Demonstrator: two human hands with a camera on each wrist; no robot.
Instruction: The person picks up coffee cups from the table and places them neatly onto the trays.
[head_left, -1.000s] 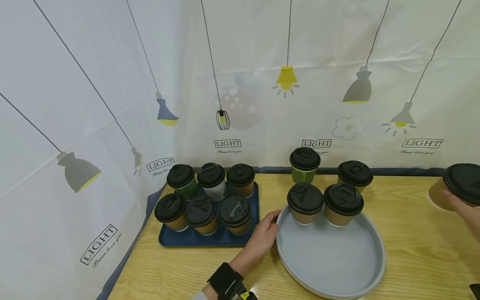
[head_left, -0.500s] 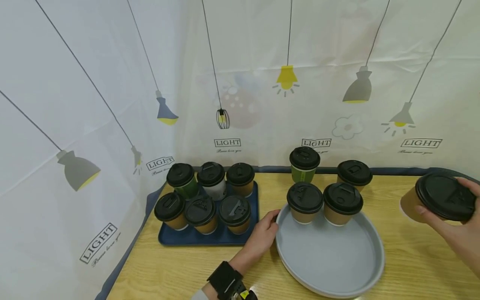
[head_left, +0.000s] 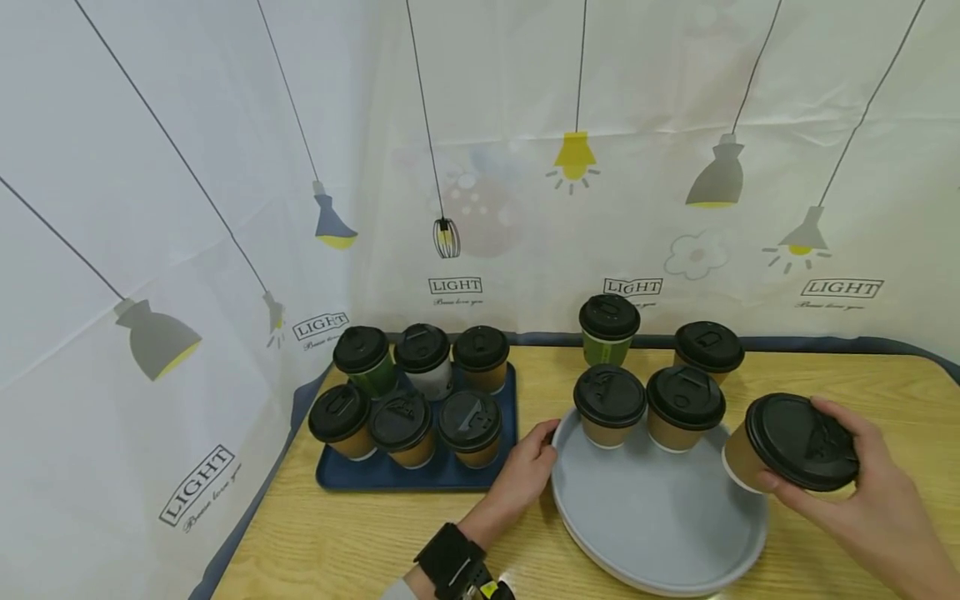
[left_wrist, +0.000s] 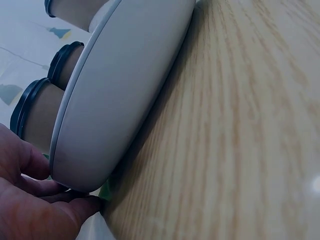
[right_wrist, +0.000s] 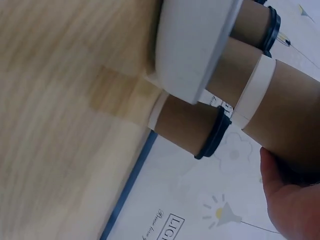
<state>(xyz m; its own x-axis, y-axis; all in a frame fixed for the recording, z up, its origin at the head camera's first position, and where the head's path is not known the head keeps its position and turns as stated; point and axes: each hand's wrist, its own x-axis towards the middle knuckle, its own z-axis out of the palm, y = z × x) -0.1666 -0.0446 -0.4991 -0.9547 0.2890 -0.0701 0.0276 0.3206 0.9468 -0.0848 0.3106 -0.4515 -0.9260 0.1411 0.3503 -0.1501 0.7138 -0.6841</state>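
Note:
My right hand (head_left: 873,492) grips a brown paper coffee cup (head_left: 742,458) with a black lid, thumb and fingers around it. The cup is tilted and overlaps the right rim of a round grey tray (head_left: 660,525) in the head view. Its brown side (right_wrist: 285,110) and white base band show in the right wrist view. Two brown lidded cups, one coffee cup (head_left: 607,408) and another coffee cup (head_left: 684,408), stand at the tray's back. My left hand (head_left: 528,462) holds the tray's left edge, thumb by the rim and fingers at the side wall (left_wrist: 115,90).
Left of the round tray, a blue rectangular tray (head_left: 360,477) bears several lidded cups in two rows. Behind the round tray stand a green cup (head_left: 606,346) and a brown cup (head_left: 708,346). A lamp-printed curtain (head_left: 517,167) borders the wooden table (head_left: 862,371).
My right hand has carried the brown coffee cup leftward from the right edge of the view to the round tray's right rim. My left hand has stayed at the tray.

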